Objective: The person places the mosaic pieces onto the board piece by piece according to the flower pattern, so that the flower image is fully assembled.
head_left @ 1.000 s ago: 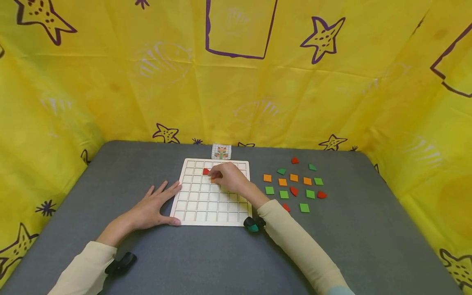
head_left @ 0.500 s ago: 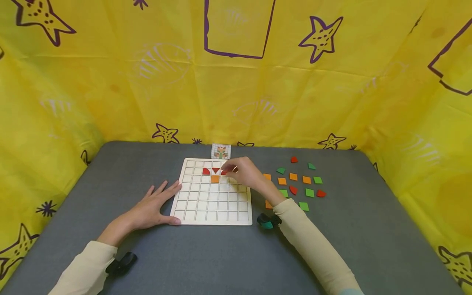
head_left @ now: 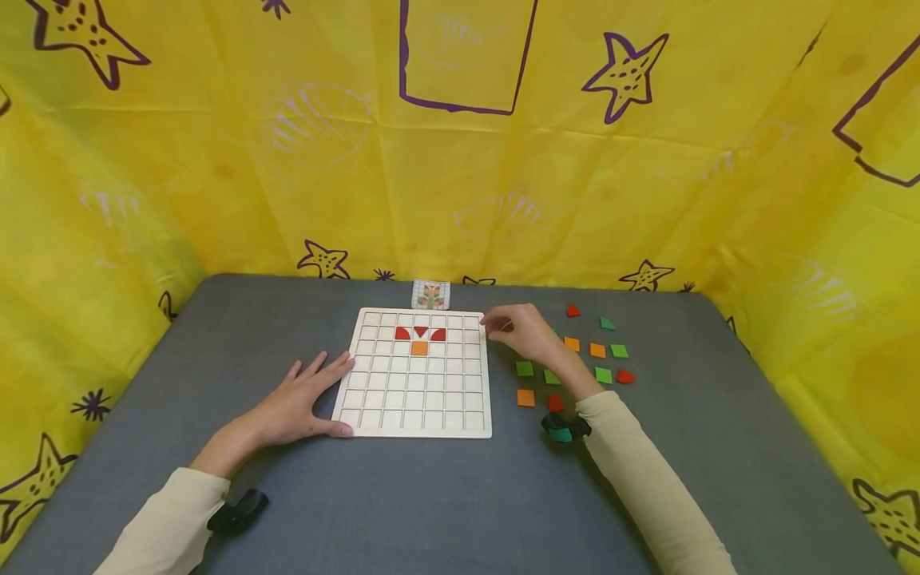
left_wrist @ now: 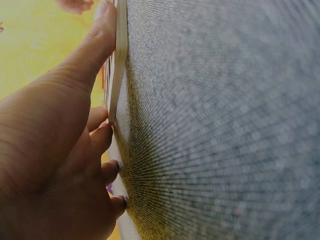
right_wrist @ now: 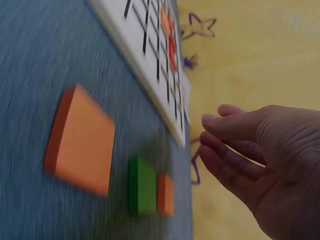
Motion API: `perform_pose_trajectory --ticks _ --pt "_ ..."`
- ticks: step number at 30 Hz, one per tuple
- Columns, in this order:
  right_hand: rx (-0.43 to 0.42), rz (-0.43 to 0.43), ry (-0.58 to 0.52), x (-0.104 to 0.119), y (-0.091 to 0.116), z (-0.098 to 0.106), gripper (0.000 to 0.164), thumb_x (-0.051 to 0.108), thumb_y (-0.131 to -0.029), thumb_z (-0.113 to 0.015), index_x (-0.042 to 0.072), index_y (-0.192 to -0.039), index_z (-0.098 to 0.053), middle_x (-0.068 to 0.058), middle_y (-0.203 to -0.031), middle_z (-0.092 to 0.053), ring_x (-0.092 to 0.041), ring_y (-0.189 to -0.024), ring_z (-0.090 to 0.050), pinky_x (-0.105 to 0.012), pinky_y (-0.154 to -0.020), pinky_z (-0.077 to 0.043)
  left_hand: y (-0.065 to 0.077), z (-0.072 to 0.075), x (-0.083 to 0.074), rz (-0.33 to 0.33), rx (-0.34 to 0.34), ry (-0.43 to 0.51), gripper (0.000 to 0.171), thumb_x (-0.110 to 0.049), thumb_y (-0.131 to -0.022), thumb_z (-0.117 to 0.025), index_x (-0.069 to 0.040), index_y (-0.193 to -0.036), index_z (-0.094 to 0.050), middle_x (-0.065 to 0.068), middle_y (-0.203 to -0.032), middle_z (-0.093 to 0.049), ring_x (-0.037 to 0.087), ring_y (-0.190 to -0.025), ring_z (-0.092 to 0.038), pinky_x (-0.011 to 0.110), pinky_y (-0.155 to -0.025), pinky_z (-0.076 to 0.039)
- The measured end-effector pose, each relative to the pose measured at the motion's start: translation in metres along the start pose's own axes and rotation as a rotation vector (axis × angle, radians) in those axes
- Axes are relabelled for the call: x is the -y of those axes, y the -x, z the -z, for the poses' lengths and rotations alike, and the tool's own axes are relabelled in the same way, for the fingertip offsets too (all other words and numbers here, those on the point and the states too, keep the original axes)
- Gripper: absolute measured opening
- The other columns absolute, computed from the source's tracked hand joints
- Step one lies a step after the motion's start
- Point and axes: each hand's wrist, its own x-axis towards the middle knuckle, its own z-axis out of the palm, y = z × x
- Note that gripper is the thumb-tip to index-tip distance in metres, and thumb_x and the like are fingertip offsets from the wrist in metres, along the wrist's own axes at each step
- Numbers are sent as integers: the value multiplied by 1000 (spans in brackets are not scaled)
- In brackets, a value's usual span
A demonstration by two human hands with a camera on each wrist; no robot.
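A pale grid board (head_left: 413,415) lies flat on the grey table. In its upper cells sit a red quarter-round tile (head_left: 402,334), a red triangle (head_left: 420,332), another red quarter-round tile (head_left: 439,335) and an orange square (head_left: 419,348) below the triangle. My left hand (head_left: 291,403) rests at the board's left side, fingers spread, thumb and fingertips touching the edge. Just past the board's right edge hovers my right hand (head_left: 523,331). Its fingers are loosely bent, and the right wrist view shows nothing between thumb and fingers. It hides part of the loose tiles.
Right of the board several loose tiles are scattered: an orange square (head_left: 526,398), a green square (head_left: 525,369), a red tile (head_left: 626,376), a green tile (head_left: 607,323) and others. A small pattern card (head_left: 431,295) lies behind the board. Yellow printed cloth (head_left: 460,176) surrounds the table.
My right hand has let go of the right-hand red quarter-round tile and moved right, off the board. The red triangle and orange square show uncovered. My left hand has stayed put.
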Motion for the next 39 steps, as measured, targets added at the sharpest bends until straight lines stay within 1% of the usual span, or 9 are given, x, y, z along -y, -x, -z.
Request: perform_pose_trajectory --ticks 4,8,13,18,20,24,30,33,39 --pt "4 -49 8 -15 10 9 24 -4 -85 -72 -4 -109 -71 -14 -103 -72 -28 -95 -67 -41 -85 -56 0 0 -1 3 1 5 114 -64 -67 -78 -12 -155 -29 12 -162 -21 47 -147 -6 65 -113 2" --pt "31 -89 27 -25 18 16 26 -2 -85 -73 -4 -111 -70 -14 -106 -72 -29 -97 -67 -42 -87 -55 0 0 -1 3 1 6 113 -64 -67 -78 -12 -155 -29 12 -162 -21 47 -147 -6 65 -113 2" --pt "59 -106 42 -35 26 19 28 2 -84 -76 -2 -111 -71 -14 -106 -72 -28 -99 -68 -42 -87 -55 0 0 -1 2 0 4 113 -64 -67 -78 -12 -155 -29 11 -162 -21 47 -147 -7 65 -113 1" --pt "52 -122 45 -41 29 20 29 3 -82 -77 0 -110 -72 -11 -103 -72 -26 -95 -68 -41 -87 -55 -2 1 -2 -15 2 5 113 -64 -68 -78 -11 -155 -29 12 -162 -21 47 -147 -7 65 -113 1" --pt "49 -127 43 -41 28 20 29 2 -82 -78 1 -110 -72 -10 -100 -72 -25 -92 -67 -41 -85 -56 -2 1 -2 -30 0 3 112 -64 -68 -78 -10 -155 -30 13 -161 -21 48 -146 -7 66 -113 1" --pt "42 -126 51 -39 28 21 29 3 -80 -80 1 -108 -73 -9 -97 -72 -23 -88 -66 -39 -82 -56 -2 1 -2 -35 -5 5 112 -63 -69 -78 -9 -154 -30 14 -161 -22 48 -146 -7 66 -112 1" --pt "12 -126 55 -34 26 23 25 -1 -80 -79 0 -104 -73 -6 -88 -70 -21 -82 -64 -35 -74 -55 0 2 -3 -37 -5 4 112 -64 -69 -77 -10 -155 -30 13 -162 -21 47 -146 -7 66 -113 1" --pt "21 -102 41 -32 25 24 25 -3 -81 -77 -2 -105 -72 -7 -87 -70 -21 -82 -64 -34 -73 -55 1 2 -3 -33 -2 6 112 -64 -69 -78 -10 -154 -30 13 -161 -22 47 -146 -7 66 -113 1" --pt "18 -32 19 -21 17 25 26 -4 -82 -76 -4 -108 -72 -7 -89 -71 -21 -82 -65 -35 -76 -57 1 2 -2 -19 2 3 112 -63 -69 -78 -11 -155 -30 13 -162 -21 47 -146 -7 66 -113 1"
